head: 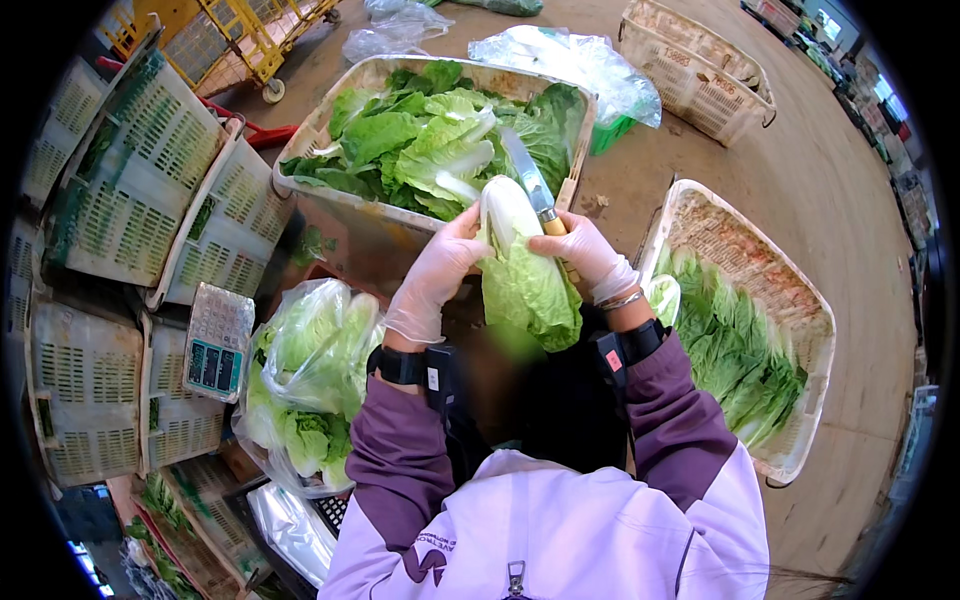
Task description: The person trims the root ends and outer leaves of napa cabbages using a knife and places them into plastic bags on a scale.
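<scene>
A head of napa cabbage (529,281) is held up between my gloved hands, its white base pointing away from me. My left hand (442,266) grips its left side. My right hand (581,251) touches its right side with the thumb and also holds a knife by its wooden handle (553,222). The metal blade (525,163) points away over a large crate (360,196) full of loose cabbage leaves (427,139). Thin translucent gloves cover both hands.
On the left, a clear bag of cabbages (315,375) lies beside a digital scale (219,341) and stacked plastic crates (135,180). A crate of leafy greens (814,330) stands at right. Farther off are a plastic bag (562,64), another crate (690,75) and a yellow cart (247,37).
</scene>
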Motion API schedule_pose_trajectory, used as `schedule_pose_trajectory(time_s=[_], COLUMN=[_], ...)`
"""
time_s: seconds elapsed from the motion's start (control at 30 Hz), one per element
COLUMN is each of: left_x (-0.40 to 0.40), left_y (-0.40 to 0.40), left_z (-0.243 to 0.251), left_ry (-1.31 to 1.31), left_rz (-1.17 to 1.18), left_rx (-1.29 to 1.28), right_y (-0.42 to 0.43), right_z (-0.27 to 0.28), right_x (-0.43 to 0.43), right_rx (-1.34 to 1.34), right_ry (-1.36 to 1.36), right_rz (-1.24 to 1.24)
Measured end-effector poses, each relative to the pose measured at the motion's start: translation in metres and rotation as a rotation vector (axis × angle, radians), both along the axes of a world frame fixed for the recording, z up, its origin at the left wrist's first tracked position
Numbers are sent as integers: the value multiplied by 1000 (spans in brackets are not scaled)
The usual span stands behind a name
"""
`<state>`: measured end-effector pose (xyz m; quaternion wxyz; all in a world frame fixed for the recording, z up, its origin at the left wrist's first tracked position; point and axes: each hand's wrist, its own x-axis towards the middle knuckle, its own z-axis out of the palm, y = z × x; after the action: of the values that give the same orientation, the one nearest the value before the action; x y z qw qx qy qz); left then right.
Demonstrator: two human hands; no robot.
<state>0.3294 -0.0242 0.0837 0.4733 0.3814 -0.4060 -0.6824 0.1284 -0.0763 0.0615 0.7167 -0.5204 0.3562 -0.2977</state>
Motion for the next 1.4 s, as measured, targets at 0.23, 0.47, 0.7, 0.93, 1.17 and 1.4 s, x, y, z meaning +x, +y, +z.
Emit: schedule_pose_trajectory(time_s=[0.23,0.47,0.7,0.93,1.17,1.4], left_x=[2,3,14,-29,-25,-13], left_y=[1,3,-13,-4,-8,-8], left_z=[13,14,-18,2,-14,-9], left_ry=[-2,17,-145,696,163,-433], left_rz=[5,-20,46,-25,161,15], left_rx=[103,18,-11,137,-32,-144], right_y=[4,4,7,5,-6,-11], right_z=[2,-4,-16,-17,37,55], right_x=[-5,-8,-5,3,-4,6], right_rx=[215,147,494,-275,-395,-623], right_ry=[-202,-238,-639,71,205,490], right_rz=[12,-4,38,-311,-418,-44])
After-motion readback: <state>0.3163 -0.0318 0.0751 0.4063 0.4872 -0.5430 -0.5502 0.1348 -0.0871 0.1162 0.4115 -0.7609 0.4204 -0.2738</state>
